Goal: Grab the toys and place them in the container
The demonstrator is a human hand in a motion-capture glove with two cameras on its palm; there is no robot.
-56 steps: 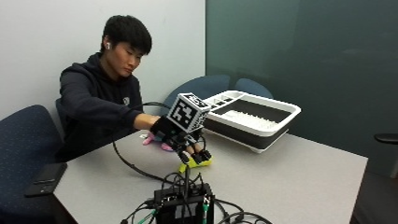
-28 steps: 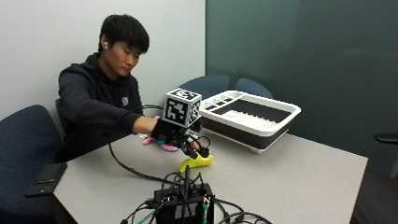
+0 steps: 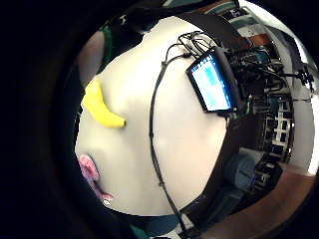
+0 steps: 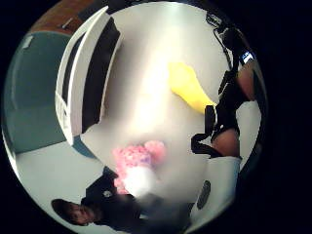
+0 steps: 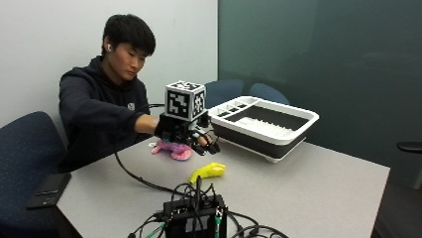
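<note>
Risen off the yellow toy since a moment ago: gloved hand, fingers seemingly loosely curled, empty. Toy left on table, at seven o'clock from container; pink toy behind.

Your bench is a pale grey rectangular top. On it, toward the far side, sits the white container with dark walls and a ribbed insert. The yellow toy lies near the middle, apart from the container. The pink toy lies nearer your body, just beside the container's near corner. A black electronics box with trailing cables occupies the front edge; a dark phone rests on the left corner.
</note>
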